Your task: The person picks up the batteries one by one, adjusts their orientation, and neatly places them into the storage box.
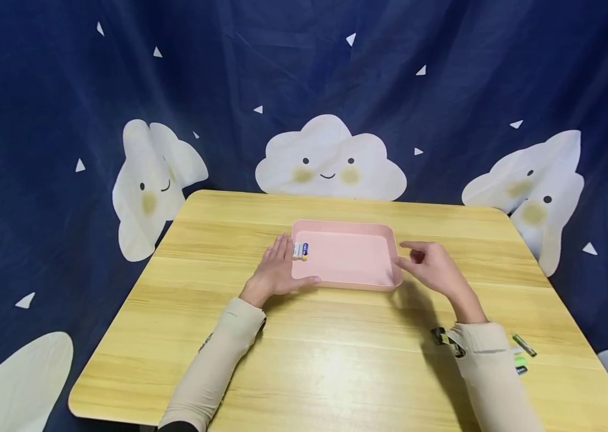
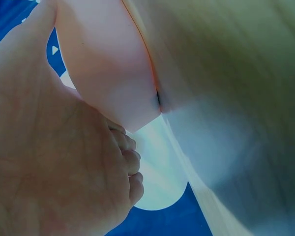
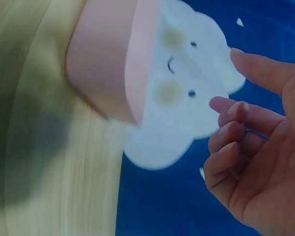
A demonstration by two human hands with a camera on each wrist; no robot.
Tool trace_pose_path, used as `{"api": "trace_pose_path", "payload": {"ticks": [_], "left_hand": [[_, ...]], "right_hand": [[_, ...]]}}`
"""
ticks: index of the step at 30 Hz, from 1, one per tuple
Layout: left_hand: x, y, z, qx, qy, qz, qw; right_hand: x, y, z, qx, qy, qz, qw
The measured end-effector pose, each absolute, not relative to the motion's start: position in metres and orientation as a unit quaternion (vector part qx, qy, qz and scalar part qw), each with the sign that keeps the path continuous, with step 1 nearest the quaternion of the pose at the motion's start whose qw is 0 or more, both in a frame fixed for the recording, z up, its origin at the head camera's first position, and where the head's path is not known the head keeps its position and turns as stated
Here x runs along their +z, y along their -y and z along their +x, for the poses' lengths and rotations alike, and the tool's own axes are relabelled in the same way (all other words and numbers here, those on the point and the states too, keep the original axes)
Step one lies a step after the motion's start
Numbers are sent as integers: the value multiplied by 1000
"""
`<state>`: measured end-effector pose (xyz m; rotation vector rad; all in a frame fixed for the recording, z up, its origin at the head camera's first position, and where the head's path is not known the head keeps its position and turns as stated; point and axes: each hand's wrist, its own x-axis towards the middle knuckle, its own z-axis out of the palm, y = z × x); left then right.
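Note:
A shallow pink rectangular tray (image 1: 347,287) sits on the wooden table in the head view, between the two hands. My left hand (image 1: 276,270) lies along its left side with straight fingers, the thumb stretched along the front rim. From the left wrist view, the palm (image 2: 59,142) stands beside the tray's wall (image 2: 108,64). Inside the tray's left end are small white and blue pieces (image 1: 301,251), too small to identify. By the right end hovers my right hand (image 1: 430,264), empty, thumb and forefinger apart, other fingers loosely curled (image 3: 258,142).
On the table's right side, beside the right sleeve, lie a thin green and dark cylinder (image 1: 524,345) and a few small green and dark pieces (image 1: 521,362). Behind the wooden table (image 1: 325,360) hangs a dark blue curtain (image 1: 304,72) with white clouds.

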<state>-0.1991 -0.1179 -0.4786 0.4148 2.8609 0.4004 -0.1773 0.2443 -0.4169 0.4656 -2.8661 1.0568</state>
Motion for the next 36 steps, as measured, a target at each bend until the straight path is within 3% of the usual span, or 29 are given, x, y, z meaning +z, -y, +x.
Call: {"api": "trace_pose_path", "payload": {"ticks": [14,22,36], "left_hand": [[-479,115,-201,129,-974,138,122],[-479,117,-200,132,-974,135,121],[-478,116,-200,135,-974,137,117]], "right_hand": [[-424,-332,-116,272,957,82,65],[-440,-364,-86,240,970,37,19],[-459,-401,-51,213,969,-36,-120]]}}
